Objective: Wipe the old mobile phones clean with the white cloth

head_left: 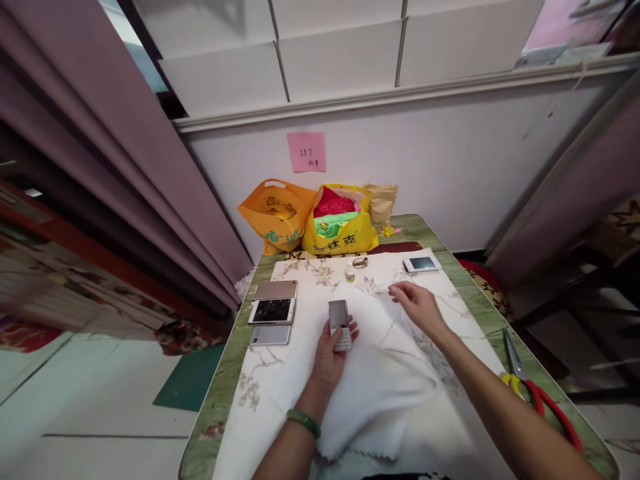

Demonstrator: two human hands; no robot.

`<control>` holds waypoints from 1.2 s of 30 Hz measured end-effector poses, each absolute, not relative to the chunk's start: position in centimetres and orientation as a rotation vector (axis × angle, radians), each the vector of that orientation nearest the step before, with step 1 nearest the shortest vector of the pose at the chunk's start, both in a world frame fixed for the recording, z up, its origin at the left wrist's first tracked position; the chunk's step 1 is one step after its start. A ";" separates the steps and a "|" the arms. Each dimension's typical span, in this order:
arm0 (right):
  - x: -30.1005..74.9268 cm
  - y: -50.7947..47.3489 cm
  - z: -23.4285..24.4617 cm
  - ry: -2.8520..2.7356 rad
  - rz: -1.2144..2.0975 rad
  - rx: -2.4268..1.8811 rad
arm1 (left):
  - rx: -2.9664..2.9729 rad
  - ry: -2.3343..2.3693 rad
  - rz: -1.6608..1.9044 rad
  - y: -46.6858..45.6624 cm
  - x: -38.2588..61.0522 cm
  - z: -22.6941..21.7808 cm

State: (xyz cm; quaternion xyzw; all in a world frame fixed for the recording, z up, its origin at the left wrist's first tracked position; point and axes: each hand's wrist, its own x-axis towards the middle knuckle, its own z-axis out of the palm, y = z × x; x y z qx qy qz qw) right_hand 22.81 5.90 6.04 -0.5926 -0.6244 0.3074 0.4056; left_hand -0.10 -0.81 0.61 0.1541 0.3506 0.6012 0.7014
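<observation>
My left hand (330, 353) is wrapped around a silver keypad mobile phone (339, 315), its screen and keys facing up. The thumb rests over the keypad. Beneath that hand spreads a rumpled white cloth (373, 393) with a zigzag edge. Over the cloth's right side hovers my right hand (416, 303), fingers drawn together and pointing left; whatever they may hold is too small or hidden to make out. A small bottle (350, 273) stands ahead of the phone, with a pair of glasses (360, 263) just behind it.
Left of the cloth lie a gold phone (276, 290), a white phone with a dark screen (273, 311) and a silver phone (270, 335). Another white phone (421, 265) lies far right. Scissors (520, 373) rest at the right edge. Orange (280, 210) and yellow bags (345, 237) stand at the back.
</observation>
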 end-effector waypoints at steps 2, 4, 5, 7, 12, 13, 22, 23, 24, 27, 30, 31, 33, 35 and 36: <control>19.8 9.0 5.3 -1.575 0.753 -1.471 | 0.258 0.668 1.288 -0.4 -0.7 0.4; 16.6 11.6 4.3 -1.564 0.745 -1.501 | 0.195 0.620 1.254 -0.1 -1.1 0.2; 15.3 12.6 3.8 -1.538 0.735 -1.515 | 0.172 0.614 1.252 0.0 -1.3 0.1; 13.1 14.0 3.0 -1.449 0.792 -1.464 | 0.157 0.609 1.265 0.0 -1.4 -0.2; 11.9 14.2 3.1 -1.378 0.967 -1.274 | 0.179 0.592 1.278 0.0 -1.7 -0.9; 12.2 13.5 3.5 -1.366 1.002 -1.230 | 0.168 0.593 1.280 0.0 -1.7 -1.0; 14.6 3.7 7.6 -0.943 1.542 -0.678 | 0.178 0.609 1.236 0.4 -1.5 -0.3; 14.7 3.3 7.7 -0.935 1.539 -0.679 | 0.184 0.612 1.231 0.4 -1.5 -0.2; 14.7 3.1 7.7 -0.936 1.523 -0.699 | 0.188 0.613 1.225 0.3 -1.4 -0.1; 14.7 2.6 7.0 -1.047 1.388 -0.874 | 0.194 0.614 1.211 0.1 -1.5 0.0; 14.5 1.8 6.0 -1.333 1.096 -1.118 | 0.194 0.610 1.201 0.1 -1.5 -0.2; 14.4 1.4 5.7 -1.439 0.988 -1.181 | 0.192 0.605 1.195 0.2 -1.5 -0.3; 14.2 0.8 5.1 -1.615 0.825 -1.260 | 0.188 0.591 1.183 0.3 -1.5 -0.5; 14.0 0.3 4.5 -1.717 0.744 -1.295 | 0.190 0.574 1.179 0.5 -1.5 -0.7; 14.0 0.2 4.3 -1.736 0.720 -1.304 | 0.193 0.565 1.180 0.5 -1.5 -0.8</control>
